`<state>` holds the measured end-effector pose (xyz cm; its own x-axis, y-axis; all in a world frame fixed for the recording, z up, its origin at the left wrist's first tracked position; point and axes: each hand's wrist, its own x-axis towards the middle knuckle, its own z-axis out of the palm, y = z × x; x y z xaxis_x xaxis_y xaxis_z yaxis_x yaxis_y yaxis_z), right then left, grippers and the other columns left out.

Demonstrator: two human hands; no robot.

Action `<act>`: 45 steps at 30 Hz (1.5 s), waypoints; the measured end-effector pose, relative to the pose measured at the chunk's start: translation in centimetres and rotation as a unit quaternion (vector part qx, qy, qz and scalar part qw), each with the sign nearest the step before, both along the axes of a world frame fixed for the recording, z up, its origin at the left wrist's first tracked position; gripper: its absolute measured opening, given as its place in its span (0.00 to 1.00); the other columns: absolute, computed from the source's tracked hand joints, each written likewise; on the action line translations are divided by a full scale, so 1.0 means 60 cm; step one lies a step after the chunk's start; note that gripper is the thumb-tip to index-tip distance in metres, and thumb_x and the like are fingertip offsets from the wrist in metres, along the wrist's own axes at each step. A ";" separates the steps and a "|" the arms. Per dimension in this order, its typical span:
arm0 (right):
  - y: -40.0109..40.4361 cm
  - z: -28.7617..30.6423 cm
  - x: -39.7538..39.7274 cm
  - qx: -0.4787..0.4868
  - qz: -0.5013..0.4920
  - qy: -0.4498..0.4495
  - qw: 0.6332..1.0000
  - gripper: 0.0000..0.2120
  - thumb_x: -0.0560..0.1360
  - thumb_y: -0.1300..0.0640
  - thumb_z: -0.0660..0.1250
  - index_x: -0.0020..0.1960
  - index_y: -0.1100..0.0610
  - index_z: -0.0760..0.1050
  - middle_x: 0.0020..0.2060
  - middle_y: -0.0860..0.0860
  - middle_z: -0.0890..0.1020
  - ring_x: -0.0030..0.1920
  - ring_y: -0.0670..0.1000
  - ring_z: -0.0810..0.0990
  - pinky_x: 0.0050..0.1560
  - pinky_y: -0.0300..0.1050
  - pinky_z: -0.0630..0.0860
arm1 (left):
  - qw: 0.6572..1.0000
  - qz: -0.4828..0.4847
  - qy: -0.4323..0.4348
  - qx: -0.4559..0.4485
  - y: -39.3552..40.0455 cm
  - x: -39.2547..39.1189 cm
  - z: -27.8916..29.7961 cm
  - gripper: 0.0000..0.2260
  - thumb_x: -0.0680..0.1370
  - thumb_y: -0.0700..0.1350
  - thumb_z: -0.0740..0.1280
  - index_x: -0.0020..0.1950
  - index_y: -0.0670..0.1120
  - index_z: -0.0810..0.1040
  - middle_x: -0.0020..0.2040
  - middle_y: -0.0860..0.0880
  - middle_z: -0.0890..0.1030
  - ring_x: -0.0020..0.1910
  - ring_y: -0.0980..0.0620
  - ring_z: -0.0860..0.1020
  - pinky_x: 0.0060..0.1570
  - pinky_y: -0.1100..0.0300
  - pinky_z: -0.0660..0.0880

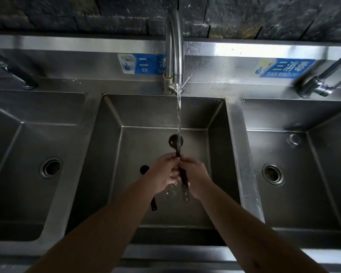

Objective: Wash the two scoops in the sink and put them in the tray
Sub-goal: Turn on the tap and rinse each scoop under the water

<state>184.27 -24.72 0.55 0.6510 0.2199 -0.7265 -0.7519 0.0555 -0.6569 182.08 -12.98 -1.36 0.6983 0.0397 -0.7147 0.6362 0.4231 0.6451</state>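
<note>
A dark long-handled scoop (175, 141) is held over the middle sink basin (217, 123), its round bowl pointing away from me under the running water. My left hand (165, 172) and my right hand (195, 177) both grip its handle, fingers touching. The water stream (178, 115) falls from the tap (173, 46) onto the scoop. A second dark scoop (144, 169) lies on the basin floor to the left, mostly hidden under my left forearm; its handle end (154, 204) sticks out below. No tray is in view.
Steel basins flank the middle one: a left basin with a drain (51, 167) and a right basin with a drain (273, 173). A second tap (321, 83) stands at the right and a dark hose (14, 69) at the left. A dark stone wall runs behind.
</note>
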 end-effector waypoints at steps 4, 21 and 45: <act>0.035 0.043 0.059 0.045 -0.019 -0.045 0.998 0.09 0.78 0.71 0.61 0.47 0.65 0.79 0.28 0.58 0.83 0.26 0.54 0.82 0.26 0.43 0.79 | 0.997 -0.017 -0.065 0.025 0.033 0.065 0.046 0.08 0.79 0.42 0.65 0.55 0.49 0.81 0.40 0.46 0.82 0.32 0.52 0.79 0.37 0.53 0.78; 0.086 0.112 0.057 0.041 -0.069 -0.109 0.991 0.10 0.79 0.71 0.59 0.46 0.64 0.78 0.30 0.60 0.81 0.26 0.53 0.81 0.26 0.43 0.78 | 0.991 -0.036 -0.125 0.021 0.071 0.091 0.111 0.10 0.79 0.38 0.62 0.56 0.41 0.80 0.34 0.45 0.78 0.27 0.51 0.75 0.27 0.59 0.71; -0.121 0.035 -0.104 -0.324 0.057 -0.136 0.934 0.10 0.72 0.54 0.73 0.34 0.43 0.78 0.31 0.46 0.85 0.32 0.45 0.83 0.32 0.41 0.76 | 0.992 -0.073 0.056 -0.091 -0.121 -0.058 0.039 0.08 0.79 0.34 0.62 0.48 0.45 0.78 0.39 0.46 0.78 0.36 0.52 0.73 0.49 0.54 0.71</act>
<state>178.02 -31.97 2.67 0.8304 -0.1294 -0.5419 -0.5285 -0.4907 -0.6927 178.59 -20.27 1.00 0.6037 -0.1930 -0.7735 0.7619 0.4252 0.4886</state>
